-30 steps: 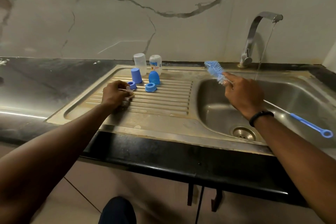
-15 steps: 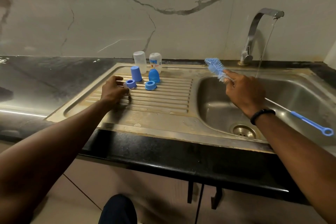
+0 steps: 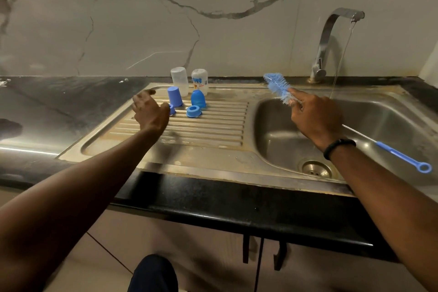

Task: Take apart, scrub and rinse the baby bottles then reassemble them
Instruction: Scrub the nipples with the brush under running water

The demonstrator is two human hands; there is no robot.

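Dark stone bench [image 3: 59, 106] carries a steel sink [image 3: 379, 111] and ribbed drainer [image 3: 213, 125]. Nearest us, our right hand [image 3: 315, 118] grips a blue bottle brush [image 3: 277, 86] — long axis running from bristles up-left to handle loop lower-right. Our left hand [image 3: 149, 112], fingers loosely spread and holding nothing, sits just left of the parts, so it is nearer. We count two blue screw rings [image 3: 193, 111], two blue caps [image 3: 175, 96], and farthest back, two clear bottles [image 3: 179, 80] — upended.
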